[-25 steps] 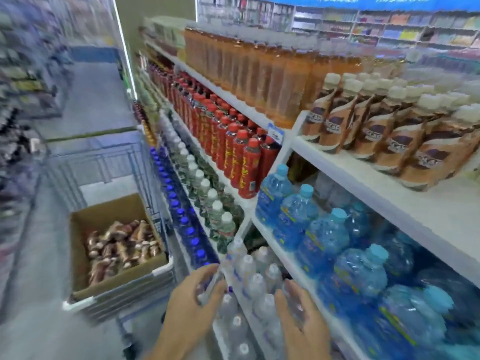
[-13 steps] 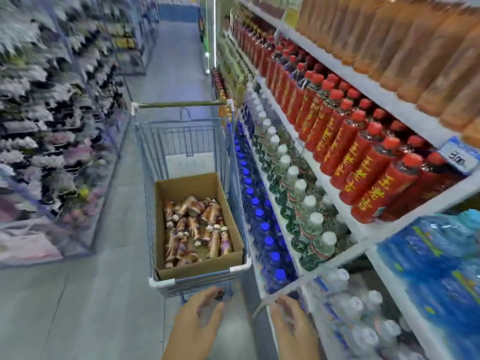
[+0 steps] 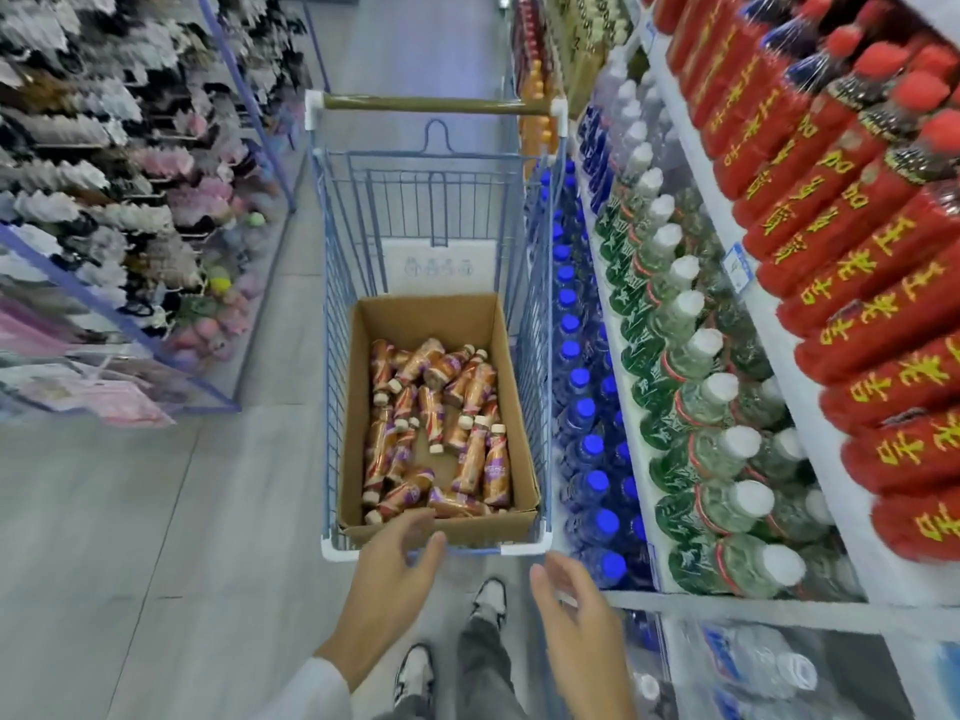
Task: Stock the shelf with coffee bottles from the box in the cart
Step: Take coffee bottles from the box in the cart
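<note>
My left hand reaches forward from a pale sleeve, fingers straight and spread, palm down; its fingertips lie over the near rim of the cart and the near wall of the cardboard box, and it holds nothing. My right hand hangs lower and further back, just off the cart's near right corner, palm turned inward, fingers loosely extended and apart; it is empty too.

The box sits in the near end of the cart's basket, open at the top; the coffee bottles lie inside it in a loose jumble, on their sides, brown-and-orange labels with pale caps pointing every way. The cart stands lengthwise in the aisle, its handle at the far end.

Just to the cart's right runs the shelf; red bottles with yellow lettering fill the upper level, clear green-labelled bottles with white caps the level under it, and blue-capped bottles the lowest row, right beside the cart's wire wall. My shoes show on the grey floor between my hands.
</note>
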Demonstrator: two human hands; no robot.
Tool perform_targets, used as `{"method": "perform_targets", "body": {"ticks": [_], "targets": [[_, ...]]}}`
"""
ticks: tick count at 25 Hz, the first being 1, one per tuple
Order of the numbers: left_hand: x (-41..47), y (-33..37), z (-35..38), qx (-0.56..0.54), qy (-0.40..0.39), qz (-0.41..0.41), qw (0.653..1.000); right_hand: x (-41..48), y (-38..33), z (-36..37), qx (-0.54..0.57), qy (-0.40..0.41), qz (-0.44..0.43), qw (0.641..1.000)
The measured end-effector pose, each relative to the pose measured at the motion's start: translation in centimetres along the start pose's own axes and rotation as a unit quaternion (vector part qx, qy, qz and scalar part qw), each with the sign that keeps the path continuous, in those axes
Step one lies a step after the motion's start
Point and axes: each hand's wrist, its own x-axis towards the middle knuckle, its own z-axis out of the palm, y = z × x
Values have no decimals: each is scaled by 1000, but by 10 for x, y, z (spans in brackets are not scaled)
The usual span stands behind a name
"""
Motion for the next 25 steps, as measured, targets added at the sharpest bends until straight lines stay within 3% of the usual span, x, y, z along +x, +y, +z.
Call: {"method": "perform_targets", "body": {"ticks": [5,12,17,21,25], "targets": [[94,8,35,0,-7,-95,995,58,-13,-11,-10,-46,38,998],[248,-28,114,48,-56,-265,961,105,-1,-5,5,-22,119,993],[301,-89,160,54,-114,-285,950,116,19,19,10,24,154,988],[303,-114,158,32,-121,-269,955,120,12,35,23,-17,160,987],[278,-93,118,-26,-112,-237,965,124,-14,42,-8,-78,140,987]]}}
